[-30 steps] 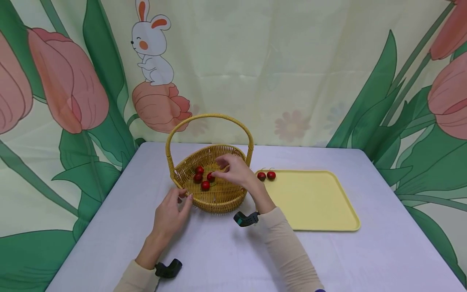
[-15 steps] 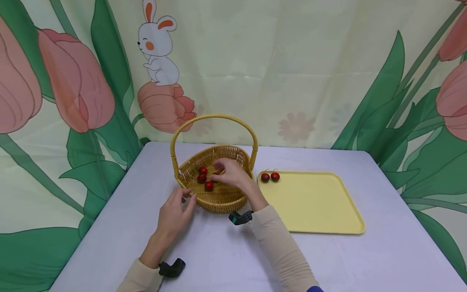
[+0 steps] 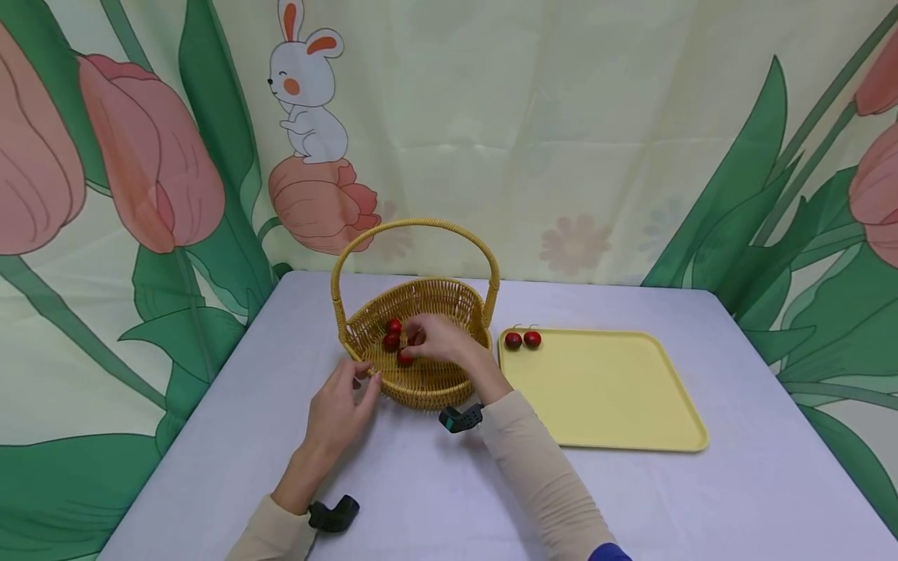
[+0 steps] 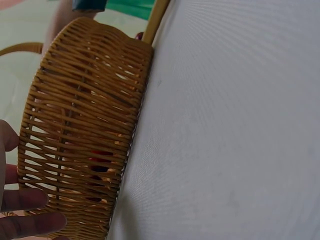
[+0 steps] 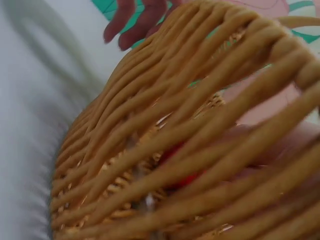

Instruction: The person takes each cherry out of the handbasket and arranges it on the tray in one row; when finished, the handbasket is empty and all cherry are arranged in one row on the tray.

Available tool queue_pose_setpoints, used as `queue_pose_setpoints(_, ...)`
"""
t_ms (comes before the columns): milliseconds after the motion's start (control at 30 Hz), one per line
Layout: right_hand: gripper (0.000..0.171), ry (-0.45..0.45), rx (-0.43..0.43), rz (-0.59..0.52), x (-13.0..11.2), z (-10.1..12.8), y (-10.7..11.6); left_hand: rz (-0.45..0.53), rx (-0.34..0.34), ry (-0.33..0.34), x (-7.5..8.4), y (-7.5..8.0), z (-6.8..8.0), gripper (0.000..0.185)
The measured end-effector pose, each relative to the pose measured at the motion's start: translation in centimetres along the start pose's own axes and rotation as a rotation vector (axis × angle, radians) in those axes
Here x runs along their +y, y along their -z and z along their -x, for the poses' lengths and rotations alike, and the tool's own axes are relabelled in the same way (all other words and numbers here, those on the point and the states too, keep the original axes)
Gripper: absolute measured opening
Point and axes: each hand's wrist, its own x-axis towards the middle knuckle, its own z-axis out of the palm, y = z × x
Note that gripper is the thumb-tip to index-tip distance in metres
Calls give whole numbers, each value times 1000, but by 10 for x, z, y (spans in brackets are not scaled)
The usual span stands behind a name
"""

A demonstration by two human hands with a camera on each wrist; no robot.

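Several small red cherry tomatoes [image 3: 393, 340] lie in the wicker basket [image 3: 421, 386] on the desk; they look light, smooth, and easily bruised, so I judge a gentle pinch across the round middle is best. My right hand [image 3: 440, 343] is inside, fingers curled around one tomato. My left hand [image 3: 341, 405] rests straight fingers against the basket's near rim

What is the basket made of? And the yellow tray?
The basket looks like woven wicker or rattan: tan strands cross with gaps between them, slightly glossy. The tray seems plastic: one smooth, matte pale-yellow piece with rounded corners and a raised rim, though I can't be sure.
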Motion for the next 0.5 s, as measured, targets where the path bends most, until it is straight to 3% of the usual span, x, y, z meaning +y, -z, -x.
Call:
queue_pose_setpoints(367,30,107,-107,119,3,-2,-3,-11,0,10,-1,0,0,29)
queue_pose_setpoints(500,26,97,-141,147,2,-1,-4,-9,5,3,-1,-1,0,28)
